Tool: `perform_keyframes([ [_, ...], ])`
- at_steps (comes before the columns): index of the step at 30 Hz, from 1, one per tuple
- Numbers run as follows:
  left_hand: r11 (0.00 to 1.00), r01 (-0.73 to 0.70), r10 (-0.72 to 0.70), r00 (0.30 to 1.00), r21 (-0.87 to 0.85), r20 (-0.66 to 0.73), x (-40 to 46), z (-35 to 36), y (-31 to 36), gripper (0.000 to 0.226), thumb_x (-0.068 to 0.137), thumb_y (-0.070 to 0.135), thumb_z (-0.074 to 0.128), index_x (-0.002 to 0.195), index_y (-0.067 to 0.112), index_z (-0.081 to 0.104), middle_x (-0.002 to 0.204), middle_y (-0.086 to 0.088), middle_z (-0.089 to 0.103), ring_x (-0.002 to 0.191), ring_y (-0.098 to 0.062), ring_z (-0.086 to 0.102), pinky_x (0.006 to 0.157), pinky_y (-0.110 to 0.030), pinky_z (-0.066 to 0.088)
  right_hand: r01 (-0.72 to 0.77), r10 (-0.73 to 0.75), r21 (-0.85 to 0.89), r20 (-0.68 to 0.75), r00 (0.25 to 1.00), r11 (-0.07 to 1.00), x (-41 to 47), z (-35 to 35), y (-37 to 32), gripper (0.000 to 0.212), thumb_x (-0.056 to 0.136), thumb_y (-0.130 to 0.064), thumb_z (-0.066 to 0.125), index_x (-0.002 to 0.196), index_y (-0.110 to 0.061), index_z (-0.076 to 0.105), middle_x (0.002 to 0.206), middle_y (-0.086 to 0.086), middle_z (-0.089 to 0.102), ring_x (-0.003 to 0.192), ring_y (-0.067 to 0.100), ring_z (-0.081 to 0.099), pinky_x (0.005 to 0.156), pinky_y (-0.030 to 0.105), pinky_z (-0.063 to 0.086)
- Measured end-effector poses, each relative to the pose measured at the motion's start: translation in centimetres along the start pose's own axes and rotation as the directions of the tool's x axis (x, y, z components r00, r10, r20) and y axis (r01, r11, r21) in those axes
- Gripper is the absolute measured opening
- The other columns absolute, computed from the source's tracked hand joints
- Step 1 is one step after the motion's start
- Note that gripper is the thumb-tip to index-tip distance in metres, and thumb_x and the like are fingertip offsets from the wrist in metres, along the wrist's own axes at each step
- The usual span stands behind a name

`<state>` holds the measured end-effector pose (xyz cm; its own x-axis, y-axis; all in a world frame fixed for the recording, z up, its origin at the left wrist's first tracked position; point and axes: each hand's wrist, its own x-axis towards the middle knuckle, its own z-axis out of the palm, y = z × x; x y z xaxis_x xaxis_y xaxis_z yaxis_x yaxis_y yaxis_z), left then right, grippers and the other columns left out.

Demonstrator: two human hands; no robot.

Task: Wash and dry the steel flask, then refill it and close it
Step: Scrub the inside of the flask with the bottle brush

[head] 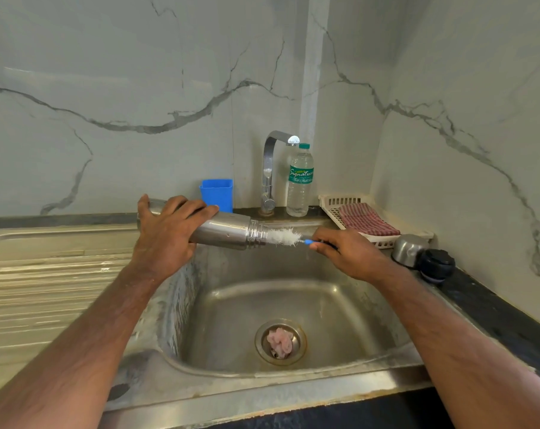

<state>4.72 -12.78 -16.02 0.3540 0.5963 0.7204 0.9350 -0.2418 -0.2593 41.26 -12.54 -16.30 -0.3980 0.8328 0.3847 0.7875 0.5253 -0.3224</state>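
- The cylindrical steel flask [222, 232] is held almost level above the steel sink basin [293, 274], long axis left to right, threaded mouth pointing right and slightly down.
- Its body is clasped by the left hand [166, 230].
- A white-bristled bottle brush [283, 236] is pinched by the right hand [352, 255], bristles at the mouth.

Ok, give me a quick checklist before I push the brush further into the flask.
1. Left hand has a firm grip on the flask: ok.
2. Right hand holds the brush by its handle: ok.
3. Bristles lined up with the flask mouth: ok.
4. Flask held over the sink: ok.
5. Tap running: not ok, no water visible.
6. Soap on the brush: cannot tell.
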Motion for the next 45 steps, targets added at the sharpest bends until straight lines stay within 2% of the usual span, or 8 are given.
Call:
perform_keyframes([
  [10,0.999,-0.030,0.032,0.998,-0.040,0.045,-0.3,0.0,-0.4,0.098,0.052,0.014,0.096,0.137,0.035,0.051,0.130,0.007,0.060,0.119,-0.021,0.052,0.099,-0.079,0.026,-0.110,0.090,0.174,0.121,0.989,0.979,-0.7,-0.4,0.7,0.034,0.103,-0.040,0.056,0.069,-0.035,0.062,0.059,-0.018,0.054,0.059,0.003,0.047,0.066,0.032,0.040],
  [17,0.999,-0.001,0.004,0.996,-0.041,0.088,-0.5,0.1,-0.6,0.094,0.052,0.013,0.096,0.135,0.033,0.057,0.128,0.007,0.062,0.118,-0.021,0.053,0.098,-0.078,0.027,-0.189,0.145,0.232,0.193,0.970,0.954,-1.6,-1.0,-0.3,0.033,0.105,-0.031,0.055,0.075,-0.022,0.065,0.053,-0.024,0.054,0.053,-0.007,0.048,0.063,0.021,0.035],
  [20,0.997,0.071,-0.070,0.995,-0.009,0.069,-0.9,0.0,-1.7,0.091,0.050,0.008,0.094,0.132,0.031,0.062,0.125,0.004,0.064,0.116,-0.023,0.053,0.097,-0.078,0.028,-0.243,0.197,0.228,0.209,0.958,0.943,-2.2,-1.5,0.5,0.035,0.105,-0.032,0.053,0.078,-0.014,0.065,0.048,-0.024,0.051,0.047,-0.008,0.047,0.060,0.020,0.033],
  [30,0.993,0.109,-0.112,0.992,0.052,0.055,-1.2,0.0,-2.3,0.086,0.051,0.007,0.092,0.129,0.029,0.064,0.121,0.002,0.065,0.113,-0.025,0.054,0.096,-0.077,0.027,-0.279,0.244,0.230,0.170,0.955,0.932,-2.6,-1.9,1.6,0.038,0.103,-0.036,0.056,0.078,-0.010,0.069,0.054,-0.012,0.048,0.048,-0.001,0.040,0.062,0.026,0.037],
  [35,0.991,0.118,-0.123,0.990,0.067,0.069,-1.3,-0.1,-2.3,0.086,0.051,0.006,0.092,0.129,0.029,0.064,0.120,0.001,0.065,0.112,-0.027,0.056,0.096,-0.077,0.027,-0.276,0.246,0.191,0.167,0.955,0.942,-2.4,-1.6,1.6,0.039,0.102,-0.039,0.056,0.075,-0.013,0.068,0.060,-0.005,0.052,0.056,0.006,0.046,0.064,0.029,0.039],
  [38,0.993,0.113,-0.116,0.991,0.040,0.068,-1.4,-0.1,-2.5,0.087,0.049,0.005,0.092,0.129,0.029,0.064,0.121,0.002,0.065,0.113,-0.025,0.055,0.096,-0.078,0.027,-0.292,0.238,0.276,0.214,0.947,0.916,-2.5,-1.7,2.3,0.045,0.099,-0.046,0.056,0.068,-0.015,0.064,0.062,0.005,0.046,0.061,0.020,0.040,0.065,0.036,0.036],
  [42,0.994,0.111,-0.111,0.989,-0.002,0.094,-1.6,0.0,-2.8,0.092,0.046,0.001,0.093,0.129,0.028,0.064,0.122,0.001,0.065,0.115,-0.024,0.051,0.095,-0.083,0.024,-0.302,0.234,0.308,0.238,0.943,0.902,-2.7,-1.9,2.6,0.049,0.081,-0.065,0.054,0.060,-0.020,0.059,0.060,0.004,0.043,0.060,0.021,0.037,0.064,0.038,0.033],
  [45,0.987,0.158,-0.153,0.983,-0.037,0.101,-1.7,0.0,-3.3,0.091,0.050,0.000,0.091,0.131,0.029,0.063,0.125,0.002,0.064,0.118,-0.023,0.050,0.097,-0.086,0.020,-0.293,0.226,0.322,0.230,0.947,0.900,-2.5,-1.8,2.5,0.048,0.083,-0.062,0.054,0.059,-0.020,0.056,0.059,0.004,0.042,0.059,0.020,0.036,0.064,0.037,0.032],
])
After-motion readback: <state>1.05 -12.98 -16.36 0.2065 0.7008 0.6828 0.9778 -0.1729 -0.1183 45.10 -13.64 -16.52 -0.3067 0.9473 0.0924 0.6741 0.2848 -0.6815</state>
